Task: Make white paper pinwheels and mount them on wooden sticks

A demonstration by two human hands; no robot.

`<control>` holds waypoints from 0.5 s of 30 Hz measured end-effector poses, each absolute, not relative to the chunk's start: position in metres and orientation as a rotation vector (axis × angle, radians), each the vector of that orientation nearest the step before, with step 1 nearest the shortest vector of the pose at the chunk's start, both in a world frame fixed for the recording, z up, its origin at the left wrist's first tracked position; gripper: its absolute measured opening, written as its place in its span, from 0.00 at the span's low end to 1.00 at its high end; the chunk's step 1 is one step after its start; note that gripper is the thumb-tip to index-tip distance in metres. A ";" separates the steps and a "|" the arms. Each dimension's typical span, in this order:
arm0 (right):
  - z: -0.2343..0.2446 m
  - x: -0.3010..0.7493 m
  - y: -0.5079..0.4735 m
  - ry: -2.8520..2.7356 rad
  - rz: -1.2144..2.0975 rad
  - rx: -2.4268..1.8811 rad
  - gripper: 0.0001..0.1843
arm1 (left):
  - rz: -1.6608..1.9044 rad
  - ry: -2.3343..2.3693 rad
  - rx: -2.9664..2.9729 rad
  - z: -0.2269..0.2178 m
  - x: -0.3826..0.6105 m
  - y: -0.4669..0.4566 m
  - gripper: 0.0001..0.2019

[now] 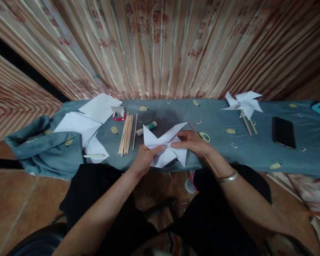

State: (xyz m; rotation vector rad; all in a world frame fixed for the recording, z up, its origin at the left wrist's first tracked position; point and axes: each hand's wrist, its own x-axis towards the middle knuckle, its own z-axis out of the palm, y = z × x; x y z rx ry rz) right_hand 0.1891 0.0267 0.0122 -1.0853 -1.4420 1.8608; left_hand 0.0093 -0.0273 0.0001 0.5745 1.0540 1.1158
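Left hand (143,159): pinched shut on the left blade of the paper pinwheel (160,141); wooden sticks (126,133) lie just beyond it, to its left.
Paper pinwheel: white, four folded blades, pin (163,146) at centre, held between both hands over the counter (256,156) edge.
Right hand (193,143): fingers curled, gripping the pinwheel's centre.
Progress: seemingly folded and pinned; no stick attached yet.

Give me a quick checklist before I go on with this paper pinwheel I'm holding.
1. Grip on the paper pinwheel by left hand and right hand: ok.
2. Head of the pin showing at its centre: ok.
3. Same pin through every folded tip: cannot tell.
4. The wooden sticks lying near the left hand: ok.
5. The red pin box open on the cloth: ok.
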 end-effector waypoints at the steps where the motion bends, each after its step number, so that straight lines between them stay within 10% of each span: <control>1: 0.011 0.187 0.026 -1.424 1.883 -1.081 0.18 | 1.115 1.064 0.586 -0.001 0.009 -0.028 0.20; 15: 0.003 0.173 0.017 -1.409 1.780 -1.124 0.14 | 1.173 1.215 0.800 -0.010 0.003 -0.024 0.19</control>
